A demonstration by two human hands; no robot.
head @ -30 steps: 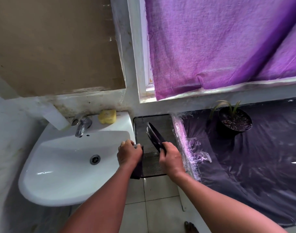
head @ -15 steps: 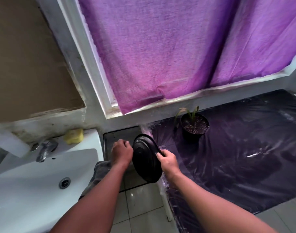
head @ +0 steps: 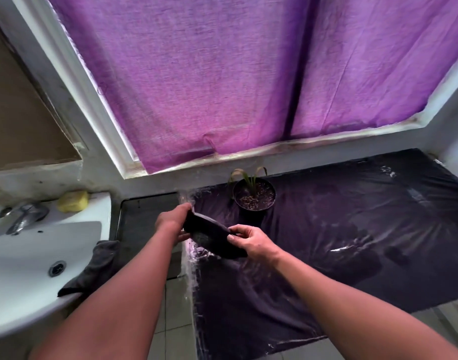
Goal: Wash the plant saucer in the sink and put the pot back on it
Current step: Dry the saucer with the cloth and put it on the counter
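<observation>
Both my hands hold the black plant saucer (head: 212, 236), tilted, just above the left edge of the dark plastic-covered surface (head: 352, 229). My left hand (head: 172, 220) grips its far left rim, and my right hand (head: 251, 240) pinches its near right rim. The black pot (head: 254, 197) with a small drooping green plant stands on the plastic a little beyond the saucer, under the window sill. The white sink (head: 27, 255) is at the left, apart from both hands.
A dark grey cloth (head: 92, 266) hangs over the sink's right rim. A yellow sponge (head: 72, 201) and a metal tap (head: 25, 216) sit at the sink's back. A purple curtain (head: 222, 74) covers the window. A dark mat (head: 144, 216) lies between sink and plastic.
My view has swung right, away from the sink. The saucer has moved right, over the plastic's edge, and tipped flatter. My left hand has let go of the cloth and now grips the saucer.
</observation>
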